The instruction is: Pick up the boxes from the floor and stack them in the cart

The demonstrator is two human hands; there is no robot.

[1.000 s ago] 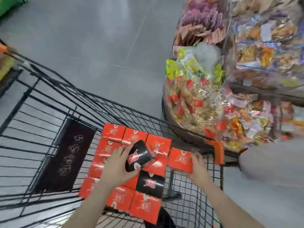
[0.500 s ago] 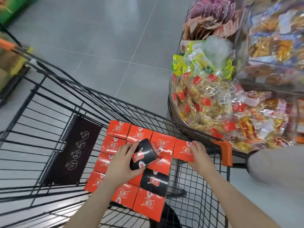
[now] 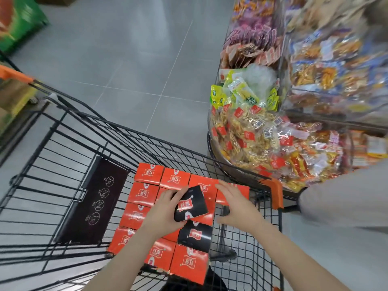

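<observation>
We had the black box pinched in the left hand, thumb on its near edge and fingers curled over the far-left edge, label face up and tilted. It hung just above the layer of orange boxes already laid flat in the cart. Its long axis ran roughly away from us and a bit to the right, off-square from the grid of boxes under it.

The right hand was spread, fingers straight, holding nothing, just to the right of the held box. Its fingertips lay over the orange box at the right end of the row, beside the cart's orange handle corner. Whether they pressed on it we couldn't tell.

A second black box already sat flat in the layer, directly nearer us than the grip. We judged the open slot to be right under and slightly right of the held box, so the left hand was nearer and needed to square the box up before lowering it. The right could steady the side.
</observation>
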